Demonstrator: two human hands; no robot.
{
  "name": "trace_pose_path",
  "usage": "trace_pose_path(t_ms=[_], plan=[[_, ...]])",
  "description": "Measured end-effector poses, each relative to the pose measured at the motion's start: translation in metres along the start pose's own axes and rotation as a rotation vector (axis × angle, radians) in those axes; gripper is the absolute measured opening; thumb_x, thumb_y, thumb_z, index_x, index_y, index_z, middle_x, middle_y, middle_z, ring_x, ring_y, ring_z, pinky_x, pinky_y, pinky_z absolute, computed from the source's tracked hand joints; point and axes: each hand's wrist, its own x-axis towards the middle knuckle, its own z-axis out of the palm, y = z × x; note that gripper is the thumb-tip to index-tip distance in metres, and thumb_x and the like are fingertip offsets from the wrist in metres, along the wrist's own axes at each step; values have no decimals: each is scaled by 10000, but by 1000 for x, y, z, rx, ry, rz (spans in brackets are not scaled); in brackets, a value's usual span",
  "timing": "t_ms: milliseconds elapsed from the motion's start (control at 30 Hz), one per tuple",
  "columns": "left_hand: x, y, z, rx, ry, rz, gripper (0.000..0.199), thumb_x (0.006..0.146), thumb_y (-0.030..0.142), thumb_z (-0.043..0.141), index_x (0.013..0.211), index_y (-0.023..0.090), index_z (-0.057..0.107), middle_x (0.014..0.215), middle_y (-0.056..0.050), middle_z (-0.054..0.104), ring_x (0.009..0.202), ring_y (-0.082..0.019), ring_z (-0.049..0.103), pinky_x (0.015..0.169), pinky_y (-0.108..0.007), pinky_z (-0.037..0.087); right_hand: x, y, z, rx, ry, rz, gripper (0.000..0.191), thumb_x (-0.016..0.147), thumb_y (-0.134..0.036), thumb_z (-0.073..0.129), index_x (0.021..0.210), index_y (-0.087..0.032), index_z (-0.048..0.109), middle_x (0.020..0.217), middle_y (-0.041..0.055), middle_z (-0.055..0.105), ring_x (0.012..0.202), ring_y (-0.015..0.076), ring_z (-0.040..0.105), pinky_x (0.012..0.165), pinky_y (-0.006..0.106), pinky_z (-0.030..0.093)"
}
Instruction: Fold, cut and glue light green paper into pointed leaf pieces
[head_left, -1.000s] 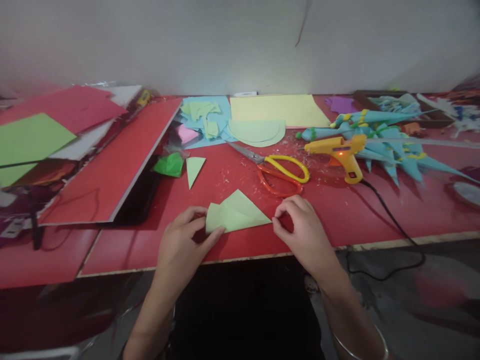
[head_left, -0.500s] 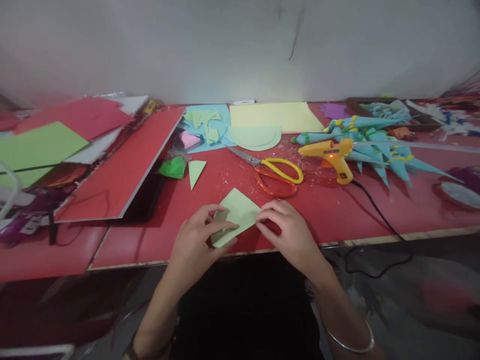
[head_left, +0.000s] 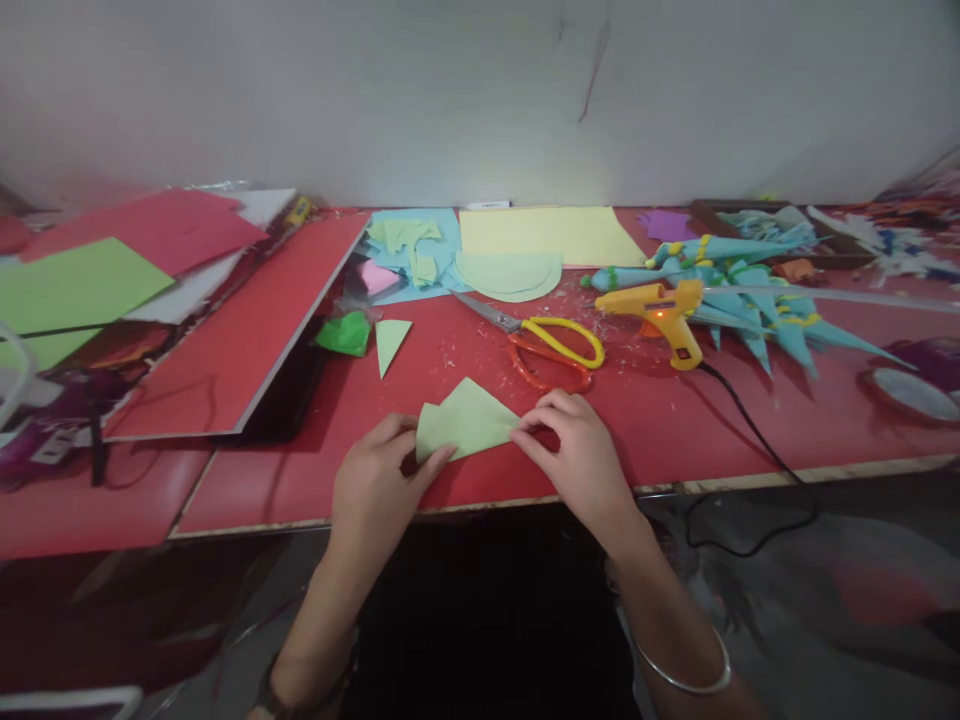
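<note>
A piece of light green paper (head_left: 472,420), folded over on itself, lies near the front edge of the red table. My left hand (head_left: 382,480) pinches its left end between thumb and fingers. At the opposite end, my right hand (head_left: 574,455) grips the pointed corner with thumb and fingertips. Just beyond the paper rest scissors (head_left: 556,350) with one yellow and one red handle. A small light green paper wedge (head_left: 391,345) lies farther to the left, beside a crumpled bright green piece (head_left: 345,334).
To the right stand a yellow glue gun (head_left: 664,315) with a black cord and several light blue paper cones (head_left: 750,320). Pale yellow paper (head_left: 551,233) and a green half-circle (head_left: 510,277) lie at the back. A red board (head_left: 247,340) leans up at left.
My left hand has brought the paper's near left part up and over, so the sheet is now folded into a flatter shape. The right hand keeps its hold on the corner.
</note>
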Motion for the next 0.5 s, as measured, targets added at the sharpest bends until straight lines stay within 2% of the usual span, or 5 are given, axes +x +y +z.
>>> trace_pose_path(t_ms=[233, 500], plan=[[1, 0, 1, 92, -2, -3, 338, 809, 399, 462, 572, 168, 529, 716, -11, 549, 575, -110, 482, 537, -239, 352, 2, 1, 2, -39, 4, 8, 124, 774, -270, 582, 674, -197, 569, 741, 21, 556, 740, 175, 499, 674, 305, 396], [0, 1, 1, 96, -8, -17, 320, 818, 389, 447, 597, 174, 532, 762, -13, 567, 622, -116, 507, 572, -236, 369, 5, 5, -4, 41, -46, 10, 100, 768, -224, 583, 674, -199, 563, 755, 12, 566, 764, 167, 517, 697, 292, 401]])
